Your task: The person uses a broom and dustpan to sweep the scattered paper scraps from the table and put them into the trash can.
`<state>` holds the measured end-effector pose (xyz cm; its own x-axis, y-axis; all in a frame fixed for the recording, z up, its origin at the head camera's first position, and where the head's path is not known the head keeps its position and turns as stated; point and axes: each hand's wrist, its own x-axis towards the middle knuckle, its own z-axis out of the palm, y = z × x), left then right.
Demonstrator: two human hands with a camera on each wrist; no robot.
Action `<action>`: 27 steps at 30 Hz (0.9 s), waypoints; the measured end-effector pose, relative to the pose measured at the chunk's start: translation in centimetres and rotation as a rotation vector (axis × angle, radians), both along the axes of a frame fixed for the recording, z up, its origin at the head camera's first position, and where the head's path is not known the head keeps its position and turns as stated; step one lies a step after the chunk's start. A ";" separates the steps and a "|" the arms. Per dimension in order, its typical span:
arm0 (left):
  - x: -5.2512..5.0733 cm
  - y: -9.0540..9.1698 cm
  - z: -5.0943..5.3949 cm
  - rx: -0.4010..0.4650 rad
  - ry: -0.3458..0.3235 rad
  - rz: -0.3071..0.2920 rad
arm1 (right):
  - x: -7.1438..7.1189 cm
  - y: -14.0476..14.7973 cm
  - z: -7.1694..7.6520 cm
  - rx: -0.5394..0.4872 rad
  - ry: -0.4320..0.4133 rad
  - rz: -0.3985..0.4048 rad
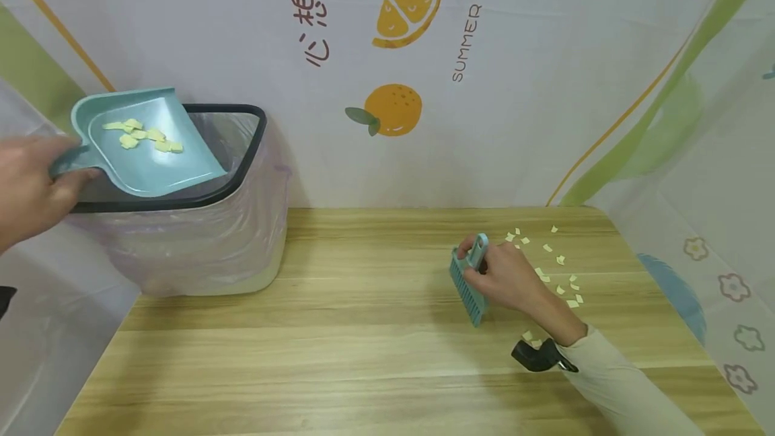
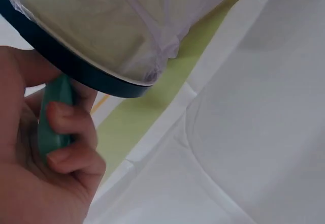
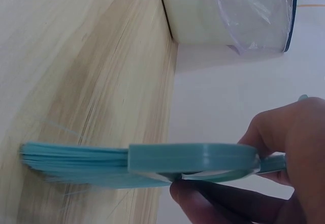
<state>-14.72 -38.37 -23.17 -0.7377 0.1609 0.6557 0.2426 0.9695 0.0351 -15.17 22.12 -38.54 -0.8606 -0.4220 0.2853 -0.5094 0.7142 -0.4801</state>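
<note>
On my head feed, the person's left hand (image 1: pixel 30 184) has its fingers wrapped round the handle of a pale blue dustpan (image 1: pixel 142 170), holding it over the mouth of a waste bin (image 1: pixel 263 281) at left. A small cluster of pale yellow scraps (image 1: pixel 138 134) lies in the pan. The bin has a black rim (image 1: pixel 252 143) and a translucent purplish liner (image 1: pixel 224 247) draped down its outside. My left wrist feed shows the curled fingers on the handle close up.

Farther right, the right hand (image 1: pixel 508 278) pinches a matching blue hand brush (image 1: pixel 468 291) between thumb and fingers, bristles pointing down at the wood-grain worktop (image 1: pixel 339 348); I can't tell whether their tips touch it. More yellow pieces (image 1: pixel 560 260) lie scattered on the worktop, mostly beyond and to the right of that hand. Behind hangs a white sheet (image 1: pixel 339 173) printed with oranges.
</note>
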 end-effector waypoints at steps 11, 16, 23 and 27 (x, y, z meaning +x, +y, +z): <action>0.0 0.3 -0.1 -0.192 0.245 -0.139 | 0.1 -0.1 0.2 0.005 -0.019 0.001; 0.2 0.4 -0.2 -0.204 0.260 -0.150 | 0.2 -0.1 0.3 -0.006 -0.030 0.000; 0.0 -0.2 -0.9 -0.173 0.265 -0.109 | 0.2 0.0 0.3 -0.011 -0.034 0.001; 0.5 0.1 -1.3 -0.066 0.162 -0.007 | 0.2 0.0 0.2 -0.010 -0.031 0.000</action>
<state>-14.24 -38.28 -24.48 -0.6217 0.2127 0.7538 0.2471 0.9665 -0.0690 -14.99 22.12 -38.31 -0.8690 -0.4194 0.2626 -0.4942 0.7094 -0.5024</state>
